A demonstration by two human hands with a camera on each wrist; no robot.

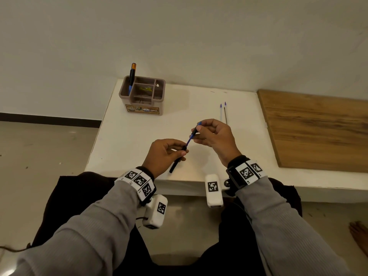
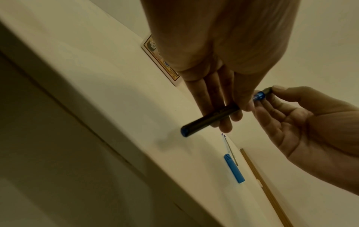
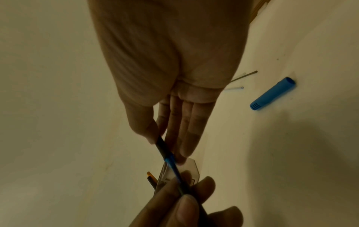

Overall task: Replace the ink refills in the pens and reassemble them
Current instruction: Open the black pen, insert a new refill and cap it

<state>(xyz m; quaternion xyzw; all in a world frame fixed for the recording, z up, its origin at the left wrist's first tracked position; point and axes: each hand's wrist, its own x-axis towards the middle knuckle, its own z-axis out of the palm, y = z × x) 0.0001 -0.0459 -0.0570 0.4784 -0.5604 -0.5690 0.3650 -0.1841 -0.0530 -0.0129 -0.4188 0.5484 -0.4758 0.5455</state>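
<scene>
The left hand pinches the black pen barrel. The right hand pinches the pen's tip section, blue refill between them. Both hover over a white table.

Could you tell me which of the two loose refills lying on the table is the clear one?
The clear refill is the one nearer the organiser; the dark refill lies beside it, toward the wooden board.

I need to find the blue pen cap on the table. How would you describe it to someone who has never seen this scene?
Start at the white table, then find the two thin refills lying side by side. The blue pen cap lies alone beside them: short, thick, bright blue, with slits at one end.
</scene>
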